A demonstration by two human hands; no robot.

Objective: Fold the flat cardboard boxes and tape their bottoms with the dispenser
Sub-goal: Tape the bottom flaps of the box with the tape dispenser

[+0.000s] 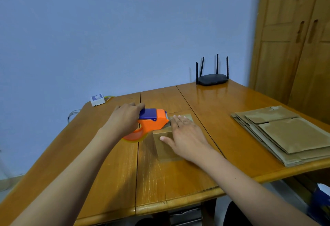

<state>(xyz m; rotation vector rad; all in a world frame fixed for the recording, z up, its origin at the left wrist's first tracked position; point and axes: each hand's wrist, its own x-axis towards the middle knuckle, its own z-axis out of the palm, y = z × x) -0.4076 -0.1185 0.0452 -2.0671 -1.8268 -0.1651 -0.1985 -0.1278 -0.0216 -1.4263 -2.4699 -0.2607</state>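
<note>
A small folded cardboard box (pixel 163 142) stands on the wooden table (pixel 178 177) in the middle of the view. My right hand (pixel 185 134) lies flat on its top with straight fingers and the thumb down the near side. My left hand (pixel 125 118) grips the orange and blue tape dispenser (pixel 151 122), whose front end touches the box's top at the far left edge, next to my right fingertips. A roll of clear tape sits in the dispenser's lower left part.
A stack of flat cardboard boxes (pixel 285 134) lies at the table's right edge. A black router (pixel 211 78) with antennas stands at the back. A white adapter (pixel 97 100) sits at the back left corner. A wooden wardrobe (pixel 294 38) stands to the right.
</note>
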